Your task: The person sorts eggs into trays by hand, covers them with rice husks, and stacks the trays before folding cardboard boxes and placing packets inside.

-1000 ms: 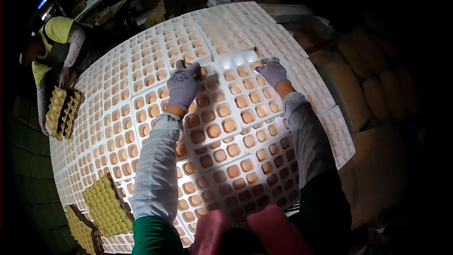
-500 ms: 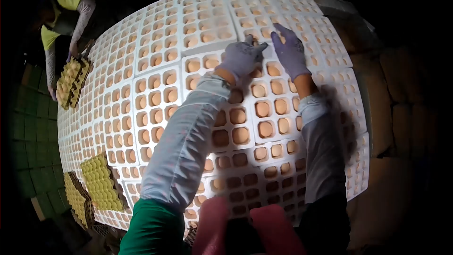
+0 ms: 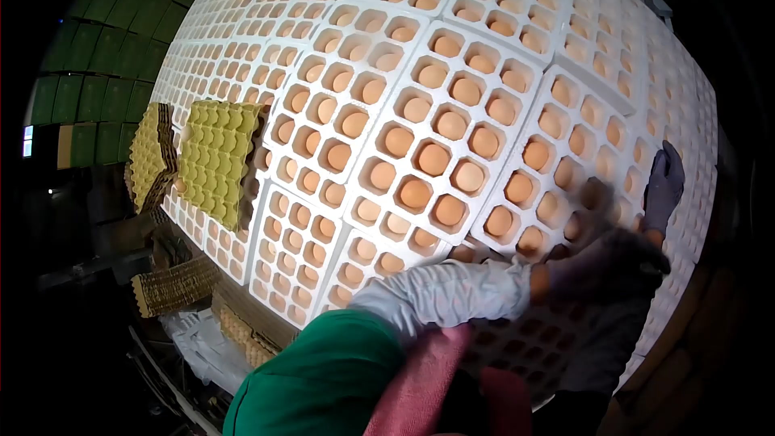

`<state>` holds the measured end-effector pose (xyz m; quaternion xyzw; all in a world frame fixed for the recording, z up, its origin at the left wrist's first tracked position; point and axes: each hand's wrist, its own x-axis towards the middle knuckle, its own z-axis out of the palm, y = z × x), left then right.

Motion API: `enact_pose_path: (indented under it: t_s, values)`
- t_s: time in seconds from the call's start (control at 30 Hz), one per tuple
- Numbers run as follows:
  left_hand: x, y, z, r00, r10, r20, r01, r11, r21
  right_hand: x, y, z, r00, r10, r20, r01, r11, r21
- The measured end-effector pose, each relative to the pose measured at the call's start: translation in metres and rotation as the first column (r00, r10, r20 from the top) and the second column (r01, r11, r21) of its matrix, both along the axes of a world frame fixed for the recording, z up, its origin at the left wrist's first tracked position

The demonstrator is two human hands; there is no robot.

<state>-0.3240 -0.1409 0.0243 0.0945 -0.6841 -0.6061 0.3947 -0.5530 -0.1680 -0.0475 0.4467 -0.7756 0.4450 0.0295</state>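
We look down on a wide bed of white trays (image 3: 379, 123) that fills the view from 12 to 4 o'clock. They are set edge to edge, which we judge keeps each one from sliding against its neighbours. At 9 to 10 o'clock a dark wall of green crates (image 3: 81, 73) stands beside the bed.

Two yellow pulp cartons (image 3: 216, 157) lie at 9 o'clock. One rests flat on top of the trays and the other is tilted at the bed's edge. A stack of brown cartons (image 3: 173, 284) sits lower down at 8 o'clock, apart from the trays.

The tray at 3 o'clock (image 3: 557, 180) is the one under our hands. It sits in line with the others and touches the tray at the centre. Our light sleeve (image 3: 444, 291) crosses from 6 o'clock toward it.

Our left hand (image 3: 601, 262) is a dark blur over that tray's near corner. We cannot tell how far it is open or whether it has hold of anything. Our right hand (image 3: 663, 186), in a purple glove, lies at the tray's far-right edge with its fingers stretched out flat, touching the rim and closed on nothing. The flat palm looks to us like a way of steadying the tray.

Brown eggs (image 3: 434, 159) sit one to a cell, kept apart by the ribs so that the shells do not touch.
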Motion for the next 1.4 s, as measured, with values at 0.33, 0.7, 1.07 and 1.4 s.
enact_pose_path:
  t_s: [0.33, 0.7, 1.07, 1.4]
  values:
    - [0.319, 0.013, -0.038, 0.809, -0.005, 0.588, -0.087, 0.988, 0.128, 0.113, 0.000, 0.077, 0.878, -0.010, 0.478, 0.064, 0.993, -0.096]
    - [0.438, -0.016, -0.075, 0.869, -0.126, 0.479, -0.204, 0.791, 0.577, 0.414, -0.037, 0.116, 0.880, 0.473, -0.037, -0.380, 0.749, 0.543]
    - [0.445, -0.029, -0.094, 0.939, -0.216, 0.266, -0.040, 0.700, 0.713, 0.450, -0.040, 0.073, 0.933, 0.214, -0.288, 0.190, 0.387, 0.902]
    - [0.445, -0.030, -0.093, 0.955, -0.256, 0.148, 0.017, 0.548, 0.836, 0.465, -0.053, 0.075, 0.933, 0.231, -0.277, 0.190, 0.336, 0.922]
